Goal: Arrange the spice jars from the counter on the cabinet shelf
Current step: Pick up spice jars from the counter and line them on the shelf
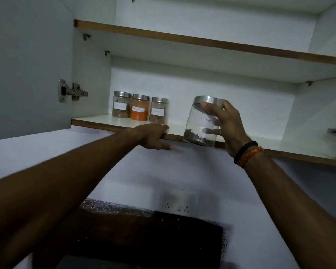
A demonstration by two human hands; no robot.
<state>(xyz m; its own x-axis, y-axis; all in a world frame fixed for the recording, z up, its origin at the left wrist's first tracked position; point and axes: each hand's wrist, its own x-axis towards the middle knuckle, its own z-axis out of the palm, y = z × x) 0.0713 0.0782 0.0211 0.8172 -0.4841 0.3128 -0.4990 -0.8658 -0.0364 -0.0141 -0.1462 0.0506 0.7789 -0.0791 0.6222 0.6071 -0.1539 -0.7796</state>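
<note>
At the shelf's front edge [182, 135], the right hand [226, 125] grips the cloves jar [201, 123] from its three o'clock side, tilted, fingers curled around it. At nine o'clock, the left hand [153, 135] rests spread on the edge.

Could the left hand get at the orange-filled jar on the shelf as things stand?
Probably yes. The left hand rests open on the shelf edge just in front of the three-jar row, holding nothing, and nothing stands between it and the orange-filled jar.
</note>
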